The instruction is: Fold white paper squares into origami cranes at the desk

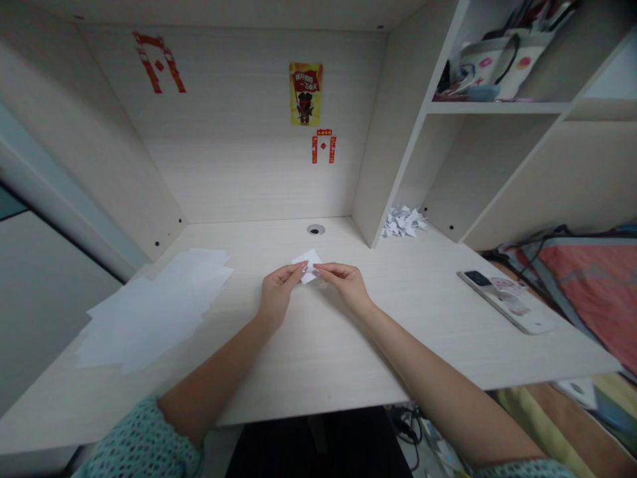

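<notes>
Between my hands, just above the middle of the desk, is a small piece of white paper (309,256), partly covered by my fingers. My left hand (279,287) pinches its left side between thumb and fingers. On the right side, the thumb and forefinger of my right hand (348,282) are closed on the same paper. Whether the paper is folded is hard to make out. To the left lies a spread of overlapping white paper sheets (164,309). A pile of small white paper pieces (404,221) sits in the lower shelf opening at the right.
A phone (502,302) lies on the right of the desk (279,385). Past it is a red and grey cloth (587,272). An upright panel (398,133) divides desk and shelf. A round cable hole (316,230) is at the back. Cables (411,425) hang below.
</notes>
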Available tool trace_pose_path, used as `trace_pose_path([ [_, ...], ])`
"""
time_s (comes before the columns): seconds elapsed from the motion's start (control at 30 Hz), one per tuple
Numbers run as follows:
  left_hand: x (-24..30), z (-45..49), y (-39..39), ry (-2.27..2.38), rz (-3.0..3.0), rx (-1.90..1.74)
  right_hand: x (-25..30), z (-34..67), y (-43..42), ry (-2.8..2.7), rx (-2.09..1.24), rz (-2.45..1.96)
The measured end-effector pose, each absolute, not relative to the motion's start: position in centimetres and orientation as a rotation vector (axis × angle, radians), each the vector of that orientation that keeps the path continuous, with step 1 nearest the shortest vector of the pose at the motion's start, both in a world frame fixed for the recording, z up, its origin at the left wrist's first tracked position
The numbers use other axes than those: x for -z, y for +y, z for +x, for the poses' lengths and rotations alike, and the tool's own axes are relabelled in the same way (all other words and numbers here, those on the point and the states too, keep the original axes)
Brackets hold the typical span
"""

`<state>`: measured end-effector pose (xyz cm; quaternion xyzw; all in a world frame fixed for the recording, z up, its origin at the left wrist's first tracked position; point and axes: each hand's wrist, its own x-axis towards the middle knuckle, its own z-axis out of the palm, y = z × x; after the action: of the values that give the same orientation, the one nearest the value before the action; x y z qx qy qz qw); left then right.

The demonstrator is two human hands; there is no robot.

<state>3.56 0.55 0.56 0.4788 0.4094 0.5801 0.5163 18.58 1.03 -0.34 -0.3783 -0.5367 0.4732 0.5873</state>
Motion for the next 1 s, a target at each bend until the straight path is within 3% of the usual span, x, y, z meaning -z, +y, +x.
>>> trace_pose_path([
  [1.0,-0.79,3.86,0.10,1.067,1.143,-1.373,0.69,18.47,1.32,-1.086,-1.162,-0.923],
])
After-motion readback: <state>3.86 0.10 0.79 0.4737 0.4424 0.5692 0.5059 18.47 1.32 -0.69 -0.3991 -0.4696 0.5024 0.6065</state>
